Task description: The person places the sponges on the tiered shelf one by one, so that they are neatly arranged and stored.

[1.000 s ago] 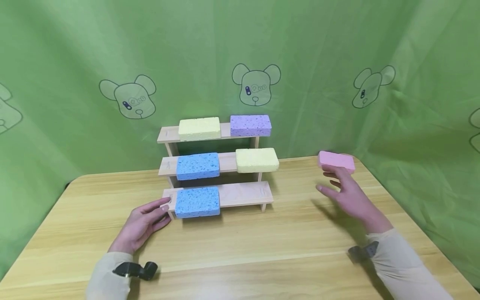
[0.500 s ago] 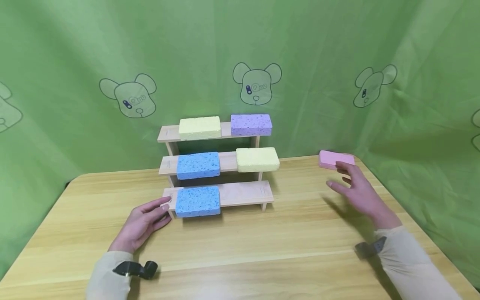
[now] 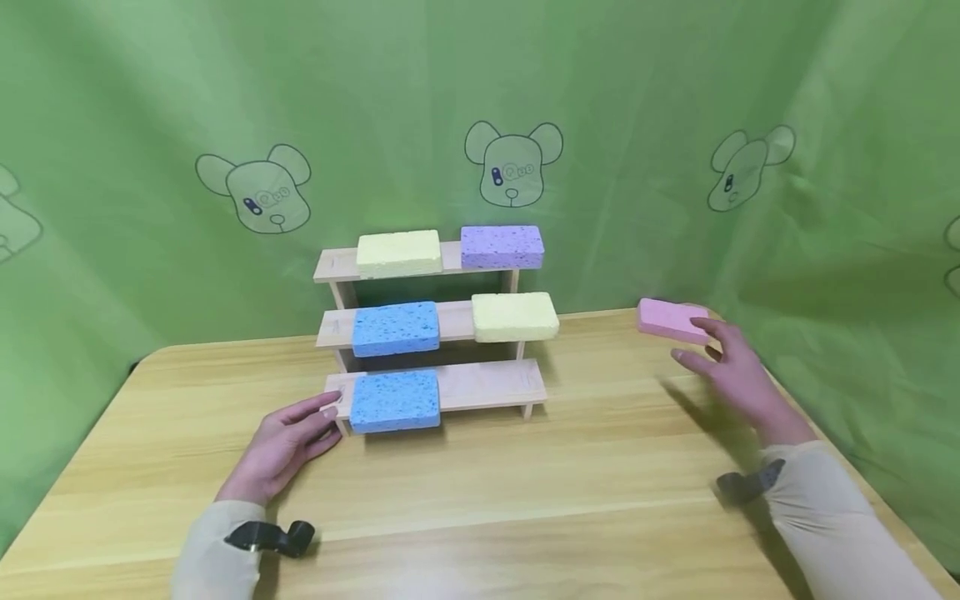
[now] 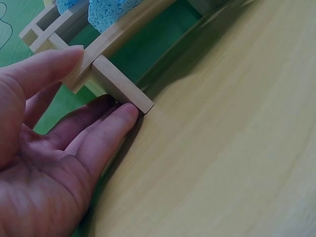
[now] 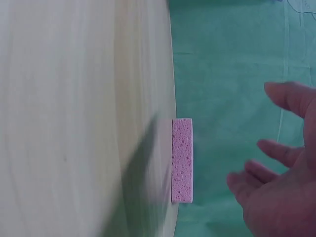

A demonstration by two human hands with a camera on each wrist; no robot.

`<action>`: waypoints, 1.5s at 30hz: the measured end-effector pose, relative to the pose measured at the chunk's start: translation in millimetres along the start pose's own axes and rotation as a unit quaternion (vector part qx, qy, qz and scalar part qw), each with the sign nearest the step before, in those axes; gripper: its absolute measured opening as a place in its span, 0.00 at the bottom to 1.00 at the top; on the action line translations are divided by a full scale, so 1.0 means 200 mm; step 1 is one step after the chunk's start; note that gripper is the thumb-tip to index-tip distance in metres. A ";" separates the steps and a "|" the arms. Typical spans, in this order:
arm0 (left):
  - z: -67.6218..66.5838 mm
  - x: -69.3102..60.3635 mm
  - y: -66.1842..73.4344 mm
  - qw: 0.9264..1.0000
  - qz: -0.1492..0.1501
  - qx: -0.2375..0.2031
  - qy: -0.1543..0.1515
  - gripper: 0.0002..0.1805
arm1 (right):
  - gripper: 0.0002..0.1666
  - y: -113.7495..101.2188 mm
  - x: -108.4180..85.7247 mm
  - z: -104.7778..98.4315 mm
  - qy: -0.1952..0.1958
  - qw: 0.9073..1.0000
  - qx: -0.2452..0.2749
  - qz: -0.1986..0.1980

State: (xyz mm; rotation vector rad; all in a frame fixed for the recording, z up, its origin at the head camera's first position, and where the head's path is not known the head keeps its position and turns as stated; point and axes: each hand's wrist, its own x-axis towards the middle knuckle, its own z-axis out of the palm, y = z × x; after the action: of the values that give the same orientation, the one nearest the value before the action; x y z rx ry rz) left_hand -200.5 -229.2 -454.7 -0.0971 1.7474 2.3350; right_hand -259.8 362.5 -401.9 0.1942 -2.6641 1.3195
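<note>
A three-tier wooden shelf rack [image 3: 491, 386] stands on the table. My left hand [image 3: 281, 446] holds the left end of its lowest tier, and in the left wrist view the thumb lies on the board with fingertips against the leg [image 4: 121, 84]. Right beside that hand is the lower blue sponge [image 3: 395, 402]. My right hand [image 3: 746, 379] hovers at the right with its fingers spread and nothing in them. Just past its fingertips a pink sponge [image 3: 670, 319] lies on the table. The right wrist view shows a gap between the hand [image 5: 281, 182] and the pink sponge [image 5: 182, 160].
On the middle tier sit another blue sponge [image 3: 395, 328] and a yellow sponge [image 3: 514, 317]. The top tier bears a yellow sponge [image 3: 399, 253] and a purple sponge [image 3: 502, 247]. Green curtains [image 3: 600, 125] hang behind and beside the wooden table [image 3: 480, 508].
My right hand has shifted to the right, from the front of the pink sponge to its right end. The left hand, the rack and the sponges stay where they were.
</note>
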 end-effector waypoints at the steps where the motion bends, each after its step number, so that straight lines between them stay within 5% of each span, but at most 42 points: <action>1: 0.00 0.00 0.00 1.000 0.000 -0.001 0.001 0.15 | 0.45 0.01 0.00 0.00 0.001 1.000 -0.002 0.006; 12: 0.00 0.00 0.00 1.000 -0.005 -0.003 0.002 0.16 | 0.52 0.09 0.05 -0.04 -0.020 0.998 -0.003 0.060; 24: -0.01 0.00 -0.01 1.000 -0.003 0.001 0.000 0.17 | 0.53 0.16 0.11 -0.06 -0.035 0.996 -0.047 0.060; 34: -0.01 0.01 -0.01 1.000 0.001 0.000 0.003 0.17 | 0.62 0.22 0.23 -0.08 -0.055 0.992 -0.048 0.099; 42: 0.00 0.00 -0.01 1.000 0.002 -0.002 0.006 0.17 | 0.58 0.28 0.32 -0.10 -0.128 0.989 -0.060 0.045; 45: 0.00 0.00 -0.01 1.000 0.001 0.000 0.005 0.17 | 0.53 0.32 0.33 -0.10 -0.134 0.989 -0.003 0.061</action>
State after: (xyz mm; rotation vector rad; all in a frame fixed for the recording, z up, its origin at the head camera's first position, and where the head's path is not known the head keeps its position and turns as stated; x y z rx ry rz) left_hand -201.1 -228.3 -456.1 -0.1064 1.7535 2.3384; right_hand -334.9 414.0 -426.9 0.2262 -2.9437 1.4122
